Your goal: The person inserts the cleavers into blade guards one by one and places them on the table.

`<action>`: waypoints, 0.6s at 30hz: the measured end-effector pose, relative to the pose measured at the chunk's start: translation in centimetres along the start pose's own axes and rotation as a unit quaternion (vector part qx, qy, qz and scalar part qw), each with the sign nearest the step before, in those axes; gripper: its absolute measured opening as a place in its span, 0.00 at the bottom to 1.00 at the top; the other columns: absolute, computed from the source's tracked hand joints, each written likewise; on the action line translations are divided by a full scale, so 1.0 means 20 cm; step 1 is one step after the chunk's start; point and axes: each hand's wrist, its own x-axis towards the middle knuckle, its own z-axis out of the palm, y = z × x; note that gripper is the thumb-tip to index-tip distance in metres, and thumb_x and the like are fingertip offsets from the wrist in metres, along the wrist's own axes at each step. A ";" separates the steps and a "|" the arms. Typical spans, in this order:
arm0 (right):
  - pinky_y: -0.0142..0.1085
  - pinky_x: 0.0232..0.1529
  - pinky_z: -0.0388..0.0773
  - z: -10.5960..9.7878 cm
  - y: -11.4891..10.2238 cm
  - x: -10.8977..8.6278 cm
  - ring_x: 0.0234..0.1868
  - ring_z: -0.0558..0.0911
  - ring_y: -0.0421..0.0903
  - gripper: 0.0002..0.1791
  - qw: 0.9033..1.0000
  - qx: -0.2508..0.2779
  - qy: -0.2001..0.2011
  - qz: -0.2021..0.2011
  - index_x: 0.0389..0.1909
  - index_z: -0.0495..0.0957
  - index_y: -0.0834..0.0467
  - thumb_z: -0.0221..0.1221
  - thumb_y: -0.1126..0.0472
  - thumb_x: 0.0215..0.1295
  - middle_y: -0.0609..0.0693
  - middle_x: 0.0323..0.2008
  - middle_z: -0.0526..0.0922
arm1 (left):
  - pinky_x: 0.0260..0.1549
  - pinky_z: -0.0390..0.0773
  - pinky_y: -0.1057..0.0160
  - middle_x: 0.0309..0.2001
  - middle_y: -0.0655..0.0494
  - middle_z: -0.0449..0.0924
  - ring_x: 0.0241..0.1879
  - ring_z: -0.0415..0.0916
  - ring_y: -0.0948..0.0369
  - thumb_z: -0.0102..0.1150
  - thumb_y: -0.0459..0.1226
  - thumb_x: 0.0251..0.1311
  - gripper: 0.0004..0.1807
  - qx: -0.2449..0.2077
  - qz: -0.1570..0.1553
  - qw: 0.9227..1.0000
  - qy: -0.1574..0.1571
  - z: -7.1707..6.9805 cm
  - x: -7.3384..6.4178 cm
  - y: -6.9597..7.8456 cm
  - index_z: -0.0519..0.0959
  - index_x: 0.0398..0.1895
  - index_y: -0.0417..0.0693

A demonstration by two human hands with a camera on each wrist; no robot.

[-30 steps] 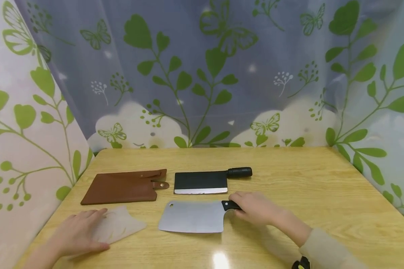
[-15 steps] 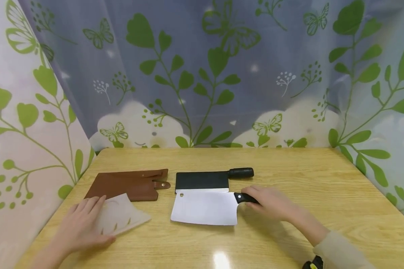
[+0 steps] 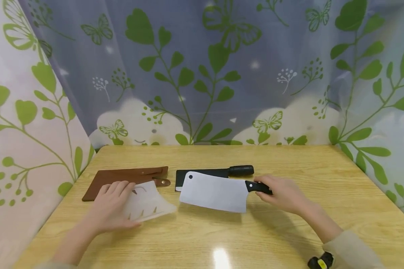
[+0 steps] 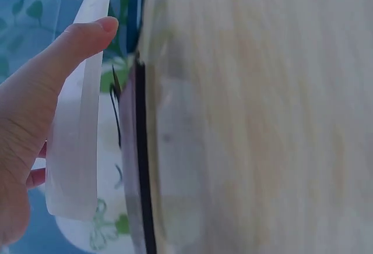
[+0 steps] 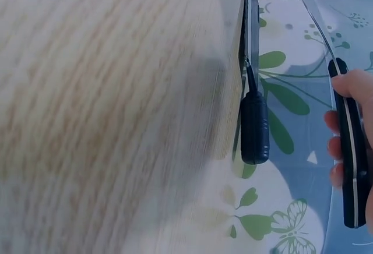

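Note:
In the head view my left hand (image 3: 111, 207) grips a translucent white knife sheath (image 3: 149, 201) with slots in it, raised off the table. Its thumb lies along the sheath's near edge, and the left wrist view shows the sheath (image 4: 76, 155) edge-on between thumb and fingers. My right hand (image 3: 284, 195) holds a silver cleaver (image 3: 215, 193) by its black handle (image 5: 351, 166). The blade is up in the air, pointing left and slightly tilted, its front corner close to the sheath but apart from it. Part of a black-bladed cleaver (image 3: 241, 170) behind is hidden by it.
A brown leather sheath (image 3: 128, 175) lies at the back left of the wooden table (image 3: 296, 160), partly behind my left hand. Patterned curtains (image 3: 202, 74) enclose the table's back and sides. A black device (image 3: 320, 260) sits on the right wrist.
My left hand has lifted the white sheath and brought it right and away from me. The silver cleaver has risen off the table, moving right and back, and now covers part of the black cleaver.

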 end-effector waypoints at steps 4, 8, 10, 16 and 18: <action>0.33 0.21 0.72 -0.01 -0.01 -0.01 0.29 0.81 0.44 0.19 1.000 -0.003 0.020 0.017 0.47 0.77 0.60 0.64 0.58 0.55 0.53 0.39 0.83 | 0.44 0.64 0.45 0.48 0.42 0.71 0.48 0.67 0.47 0.65 0.71 0.19 0.60 0.007 0.036 0.999 0.023 0.00 0.10 0.05 0.70 0.55 0.36; 0.33 0.21 0.72 -0.01 -0.02 -0.02 0.29 0.82 0.44 0.18 0.999 -0.001 0.035 0.031 0.45 0.77 0.59 0.65 0.58 0.54 0.52 0.39 0.83 | 0.43 0.65 0.47 0.47 0.43 0.71 0.47 0.67 0.48 0.65 0.71 0.17 0.60 0.004 0.063 0.997 0.037 0.01 0.15 0.11 0.70 0.54 0.36; 0.32 0.21 0.72 -0.01 -0.03 -0.02 0.28 0.81 0.43 0.17 0.999 0.002 0.036 0.039 0.45 0.78 0.59 0.65 0.58 0.54 0.52 0.38 0.83 | 0.42 0.66 0.48 0.47 0.44 0.71 0.47 0.67 0.49 0.64 0.71 0.16 0.60 0.001 0.072 0.996 0.044 0.02 0.17 0.14 0.70 0.53 0.36; 0.32 0.21 0.71 0.00 -0.03 -0.02 0.28 0.81 0.43 0.17 0.998 0.011 0.034 0.061 0.45 0.78 0.59 0.64 0.58 0.55 0.52 0.39 0.83 | 0.43 0.66 0.49 0.47 0.45 0.70 0.47 0.66 0.49 0.64 0.71 0.16 0.61 -0.011 0.088 0.994 0.060 0.04 0.20 0.17 0.70 0.53 0.36; 0.32 0.21 0.71 -0.01 -0.02 -0.02 0.29 0.81 0.43 0.17 0.998 0.010 0.036 0.060 0.45 0.78 0.59 0.64 0.58 0.55 0.52 0.39 0.83 | 0.43 0.66 0.48 0.47 0.45 0.70 0.47 0.66 0.49 0.64 0.71 0.16 0.61 -0.010 0.089 0.994 0.059 0.05 0.20 0.18 0.70 0.54 0.36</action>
